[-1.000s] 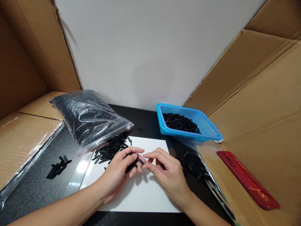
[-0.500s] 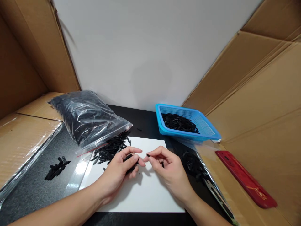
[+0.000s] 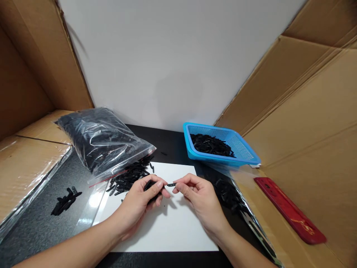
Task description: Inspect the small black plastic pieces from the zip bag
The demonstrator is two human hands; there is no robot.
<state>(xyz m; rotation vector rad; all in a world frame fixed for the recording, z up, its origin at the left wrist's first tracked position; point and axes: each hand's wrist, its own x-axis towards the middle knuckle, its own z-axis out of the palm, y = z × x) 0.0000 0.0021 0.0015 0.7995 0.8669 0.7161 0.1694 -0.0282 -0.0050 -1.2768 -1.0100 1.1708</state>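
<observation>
Several small, slim black plastic-looking pieces [image 3: 151,186] are bunched in my left hand [image 3: 143,195], its fingers curled round them. My right hand [image 3: 196,193] pinches a single slim black piece [image 3: 171,185] between thumb and forefinger. That piece points left, its far end close to my left fingertips; whether they touch I cannot tell. Both hands are above a white sheet [image 3: 167,234]. Just behind my left hand lies a loose pile of the same black pieces [image 3: 129,178], partly on the sheet.
A clear zip bag full of black pieces [image 3: 103,137] lies at the back left. At the back right stands a blue basket [image 3: 237,162] holding more. Small heaps lie left [image 3: 66,201] and right [image 3: 228,193]. A red phone-case-like object [image 3: 290,210] rests on cardboard.
A slim black piece now shows lengthwise between my right fingertips, where only a small dark end showed before. My left forefinger has drawn in, and the view has shifted slightly.
</observation>
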